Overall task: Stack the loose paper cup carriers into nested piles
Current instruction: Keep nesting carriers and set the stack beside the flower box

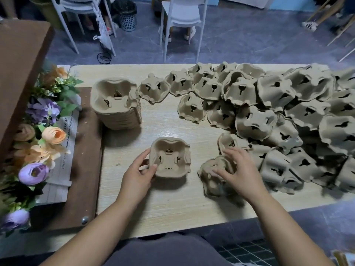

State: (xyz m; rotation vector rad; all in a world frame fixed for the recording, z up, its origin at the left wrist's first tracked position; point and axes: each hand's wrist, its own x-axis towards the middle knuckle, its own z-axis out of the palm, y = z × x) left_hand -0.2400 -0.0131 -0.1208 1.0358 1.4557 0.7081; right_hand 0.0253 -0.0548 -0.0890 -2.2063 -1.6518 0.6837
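Item: paper cup carriers, moulded pulp, brown; stacking in progress on a pale wooden table (172, 212). Step in hand, as judged: taking up the next loose piece for a pile under construction. Left hand (141, 169) grips a small pile (171, 157) at its near-left corner, thumb over the rim, fingers curled round the side. The pile sits cup-side up on the table, and its depth cannot be told. Right hand (238, 169) lies with fingers spread on an upturned carrier (211, 177) at the near edge of the loose heap (288, 121); it touches the carrier, with no closed grip visible, and the area is blurred. Next move likely calls for lifting that carrier, turning it cup-side up, matching its outline to the small pile and pressing it in square. Finished tall pile (116, 104): far left of the table, well apart from the hands. The loose heap covers the right half of the table, mostly bottom-up and overlapping; neighbours touching the chosen piece may drag along or catch. Also present: artificial flowers (44, 131) on a brown board (90, 169) at left; white chairs (182, 16) and a mesh bin (126, 16) beyond the table. None stands between the hands and the pile.
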